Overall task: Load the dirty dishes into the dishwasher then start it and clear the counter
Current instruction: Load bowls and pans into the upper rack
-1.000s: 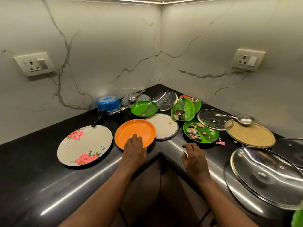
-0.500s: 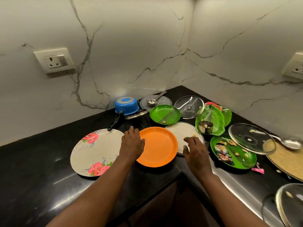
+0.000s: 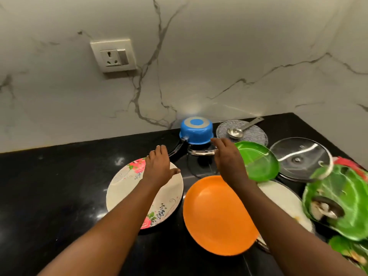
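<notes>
Fingers straight and together on both hands, nothing held. Left hand (image 3: 159,168) stretched over the far edge of the round cream plate with pink flowers (image 3: 127,192), thumb out to the side, fingertips close to the black handle (image 3: 176,151) of the upturned blue saucepan (image 3: 196,129); cannot tell whether touching. Right hand (image 3: 229,158) stretched forward just in front of that saucepan, above the small clear glass lid (image 3: 201,160) lying on the black stone counter (image 3: 59,176), palm turned inward. Round orange plastic plate (image 3: 217,216) near the front edge, under the right forearm, overlapping a white plate (image 3: 282,202). Round green divided plate (image 3: 258,162) right of the right hand. Behind it, grey speckled round plate (image 3: 251,134) carrying a steel measuring spoon (image 3: 237,132). Further right, a larger glass lid (image 3: 298,158), then green leaf-shaped plates (image 3: 342,196) with food scraps, blurred. Wall socket (image 3: 113,55) on the marble wall.
</notes>
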The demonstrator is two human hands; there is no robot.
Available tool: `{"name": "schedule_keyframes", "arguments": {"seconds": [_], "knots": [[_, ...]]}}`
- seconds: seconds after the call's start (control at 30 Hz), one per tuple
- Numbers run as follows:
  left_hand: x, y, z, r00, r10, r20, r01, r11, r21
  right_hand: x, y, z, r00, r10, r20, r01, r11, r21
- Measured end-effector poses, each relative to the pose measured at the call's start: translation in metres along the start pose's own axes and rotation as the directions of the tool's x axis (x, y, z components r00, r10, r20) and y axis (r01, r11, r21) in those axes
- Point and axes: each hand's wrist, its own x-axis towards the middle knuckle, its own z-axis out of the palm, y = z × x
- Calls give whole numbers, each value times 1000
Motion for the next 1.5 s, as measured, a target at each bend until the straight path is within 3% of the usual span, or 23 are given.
{"name": "schedule_keyframes", "arguments": {"seconds": [0.1,0.17,0.2,0.27,0.33,0.4,0.5,0.63,0.77,0.8,0.87,0.93,0.97,1.0,1.07,1.13,1.27,1.33,1.5], "knots": [[20,-12,2,994,-87,60,85,996,25,50,16,23,979,-101,175,125,984,-131],[30,-19,7,989,-124,83,123,992,20,79,15,37,945,-178,275,218,969,-120],[33,-23,9,986,-144,89,144,990,5,90,10,44,940,-152,307,182,980,-74],[36,-29,12,978,-179,111,182,983,-17,108,-6,58,954,122,273,-141,989,49],[38,-36,14,966,-203,159,206,979,-2,123,-21,83,827,463,318,-531,829,175],[39,-45,14,954,-208,217,206,978,31,128,-41,107,667,588,457,-728,645,233],[38,-57,17,944,-189,272,168,981,98,132,-66,125,564,673,479,-811,562,166],[37,-59,23,926,-177,333,130,979,158,126,-94,134,560,702,440,-740,663,-116],[35,-58,29,903,-195,383,163,980,115,117,-104,152,556,776,298,-770,616,-167],[34,-58,30,904,-196,380,170,980,101,116,-106,154,588,768,255,-756,633,-166],[34,-59,31,905,-195,379,177,981,82,117,-107,158,726,660,194,-629,751,-202],[36,-58,31,901,-194,388,173,981,89,118,-104,158,875,433,218,-367,885,-287],[37,-58,31,899,-195,393,171,981,94,119,-103,158,912,295,285,-192,921,-339],[37,-58,31,897,-194,397,169,981,96,121,-102,158,912,168,374,-12,923,-386],[37,-58,31,896,-191,402,167,982,94,127,-98,158,832,47,552,245,862,-443],[37,-58,32,895,-190,403,167,982,92,132,-97,161,750,51,660,348,818,-458],[36,-59,32,897,-182,402,161,983,87,138,-99,164,676,-18,737,518,722,-458],[35,-59,34,897,-181,404,161,983,83,135,-97,164,676,-52,735,537,718,-443],[34,-58,34,890,-186,415,159,982,99,140,-91,149,801,-113,588,414,814,-408]]}}
